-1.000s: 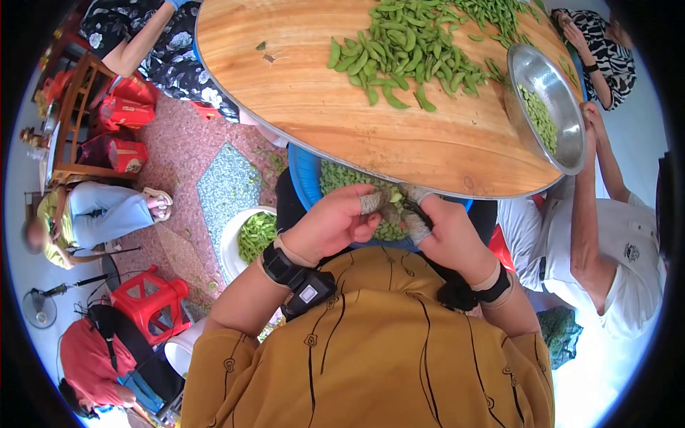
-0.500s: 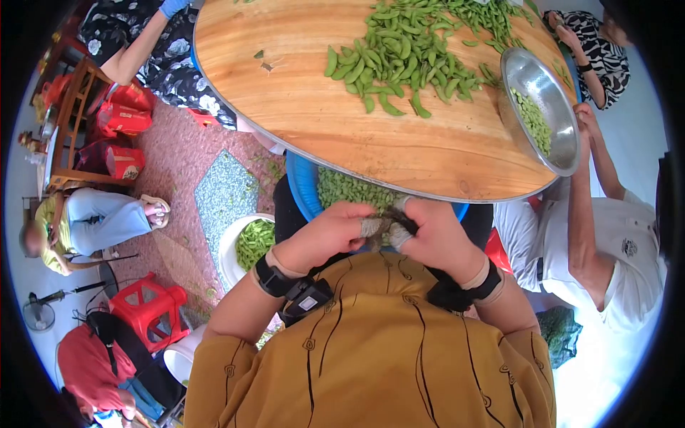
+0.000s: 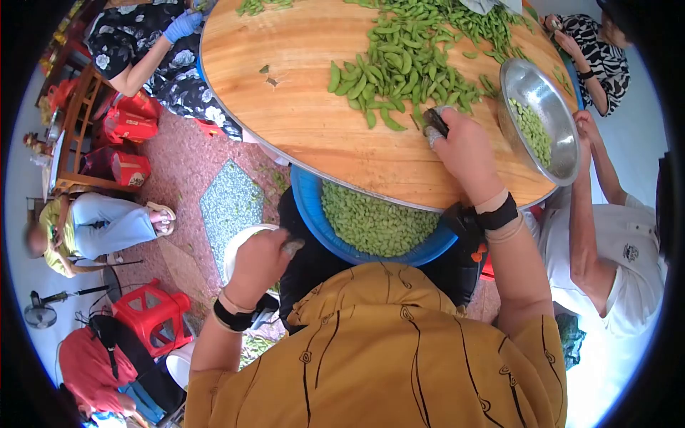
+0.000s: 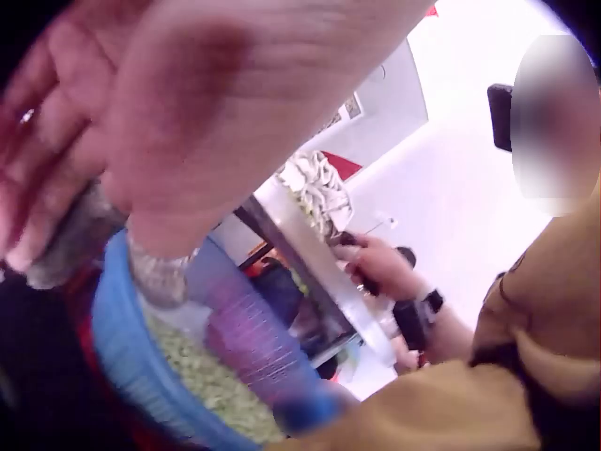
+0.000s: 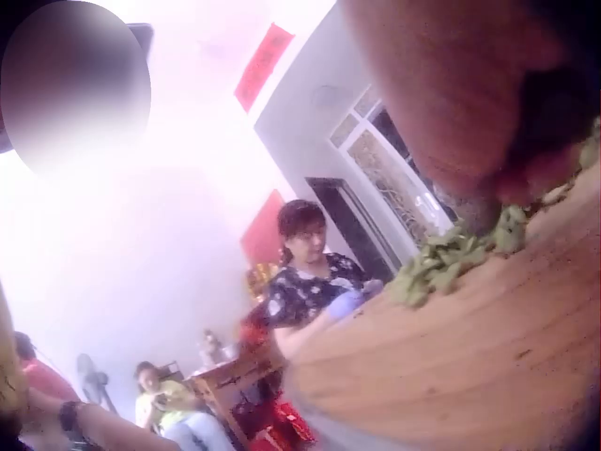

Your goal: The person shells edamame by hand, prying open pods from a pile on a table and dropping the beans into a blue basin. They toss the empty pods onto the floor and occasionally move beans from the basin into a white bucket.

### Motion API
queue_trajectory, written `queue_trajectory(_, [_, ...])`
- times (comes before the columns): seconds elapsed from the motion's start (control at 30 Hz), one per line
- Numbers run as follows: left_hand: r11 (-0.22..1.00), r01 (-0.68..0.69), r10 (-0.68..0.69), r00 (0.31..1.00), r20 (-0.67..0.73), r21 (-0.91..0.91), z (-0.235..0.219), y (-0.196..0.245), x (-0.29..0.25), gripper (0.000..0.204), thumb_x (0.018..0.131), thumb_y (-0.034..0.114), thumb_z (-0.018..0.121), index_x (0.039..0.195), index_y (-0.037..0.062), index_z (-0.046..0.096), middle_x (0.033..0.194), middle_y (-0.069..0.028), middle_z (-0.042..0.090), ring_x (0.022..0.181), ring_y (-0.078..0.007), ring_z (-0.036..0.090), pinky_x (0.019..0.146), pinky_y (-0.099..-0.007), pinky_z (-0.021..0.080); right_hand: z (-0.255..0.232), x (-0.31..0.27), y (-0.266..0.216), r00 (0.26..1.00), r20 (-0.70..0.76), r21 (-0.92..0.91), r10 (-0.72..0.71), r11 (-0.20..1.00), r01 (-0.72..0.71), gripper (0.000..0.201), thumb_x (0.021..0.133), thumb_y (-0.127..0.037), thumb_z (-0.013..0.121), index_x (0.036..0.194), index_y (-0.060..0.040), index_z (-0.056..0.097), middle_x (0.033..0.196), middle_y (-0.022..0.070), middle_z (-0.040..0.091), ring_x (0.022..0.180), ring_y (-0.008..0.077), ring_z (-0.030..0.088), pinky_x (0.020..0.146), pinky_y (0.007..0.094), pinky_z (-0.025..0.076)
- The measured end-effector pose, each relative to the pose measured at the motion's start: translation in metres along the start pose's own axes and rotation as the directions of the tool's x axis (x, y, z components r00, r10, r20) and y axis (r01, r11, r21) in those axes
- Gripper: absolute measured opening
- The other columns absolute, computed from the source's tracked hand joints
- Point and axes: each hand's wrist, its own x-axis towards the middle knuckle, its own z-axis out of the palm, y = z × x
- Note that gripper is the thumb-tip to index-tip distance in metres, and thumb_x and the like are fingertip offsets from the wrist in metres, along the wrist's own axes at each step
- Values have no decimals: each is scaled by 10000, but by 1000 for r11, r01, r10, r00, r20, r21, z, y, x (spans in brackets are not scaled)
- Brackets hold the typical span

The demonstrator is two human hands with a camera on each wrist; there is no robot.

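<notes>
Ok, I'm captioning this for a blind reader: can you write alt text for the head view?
Seen from above, a person's right hand reaches into a pile of green pods on a round wooden table. Their left hand hangs beside a blue basin of shelled beans in their lap.

Bright, even daylight is illuminating the head view; fisheye distortion is bending its dark-vignetted edges. Both wrist views are showing overexposed white backgrounds, with near hands blurring out of focus.

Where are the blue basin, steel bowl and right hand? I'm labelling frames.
blue basin [image 3: 308,192], head view, left rim.
steel bowl [image 3: 531,85], head view, bare inner wall.
right hand [image 3: 464,146], head view, back of hand.
</notes>
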Motion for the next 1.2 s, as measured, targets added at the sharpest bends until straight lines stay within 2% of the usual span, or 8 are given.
queue_trajectory(0.23, [775, -418, 236, 887, -397, -475, -28, 90, 55, 212, 768, 29, 584, 980, 37, 583, 884, -170, 593, 779, -367, 577, 650, -437, 468, -41, -34, -17, 933, 264, 576, 244, 736, -356, 185, 800, -120, 654, 936, 4, 649, 712, 27, 618, 648, 110, 537, 598, 283, 454])
queue_trajectory(0.37, [667, -632, 407, 753, -517, -396, -26, 121, 80, 248, 759, 21, 577, 1006, 34, 567, 931, -186, 578, 819, -377, 575, 683, -430, 472, -60, -65, -34, 833, 553, 695, -3, 553, -459, 196, 811, -103, 670, 980, -5, 655, 800, -20, 631, 729, 56, 536, 678, 223, 458])
queue_trajectory(0.43, [659, -508, 547, 830, -111, -554, -24, 118, 83, 148, 805, 77, 611, 935, 11, 585, 864, -165, 587, 787, -365, 564, 688, -360, 466, -57, -71, -34, 840, 543, 728, -14, 507, -462, 241, 813, -89, 666, 1037, -5, 636, 824, -17, 625, 737, 60, 538, 711, 221, 457])
queue_trajectory(0.5, [567, -525, 582, 801, -142, -635, -14, 112, 84, 128, 845, 58, 569, 959, 4, 591, 816, -111, 599, 729, -263, 573, 650, -309, 453, -58, -71, -40, 830, 551, 691, 84, 512, -511, 329, 821, -73, 650, 1134, 4, 582, 840, -8, 614, 684, 61, 544, 642, 217, 465])
queue_trajectory(0.6, [407, 112, 278, 930, 240, -906, -15, 104, 76, 192, 885, -11, 491, 1042, 2, 601, 835, 4, 581, 751, -47, 512, 644, -211, 427, -51, -78, -49, 839, 533, 670, 107, 553, -496, 395, 892, -92, 577, 1262, 9, 483, 829, 20, 611, 579, 59, 514, 508, 206, 438])
queue_trajectory(0.7, [286, 79, 180, 974, 135, -955, -7, 103, 72, 238, 865, -42, 463, 1063, -4, 590, 887, -10, 600, 755, -70, 525, 659, -216, 438, -44, -86, -59, 824, 565, 702, 51, 496, -512, 404, 912, -68, 518, 1304, 2, 451, 834, 23, 601, 574, 58, 509, 509, 203, 442])
queue_trajectory(1.03, [297, 39, 221, 969, 109, -954, 3, 104, 70, 279, 824, -82, 442, 1041, 4, 594, 876, -13, 603, 768, -69, 531, 656, -230, 445, -37, -88, -59, 822, 569, 692, 20, 530, -491, 423, 786, -9, 510, 1207, -41, 538, 735, 48, 620, 537, 103, 570, 494, 246, 457])
queue_trajectory(1.2, [770, -403, 322, 915, -244, -494, 1, 103, 67, 158, 864, -11, 496, 974, 1, 609, 821, -5, 596, 734, -98, 563, 629, -267, 459, -30, -88, -55, 801, 598, 680, 17, 518, -518, 409, 791, 0, 500, 1195, -44, 551, 745, 25, 618, 532, 83, 539, 481, 235, 442])
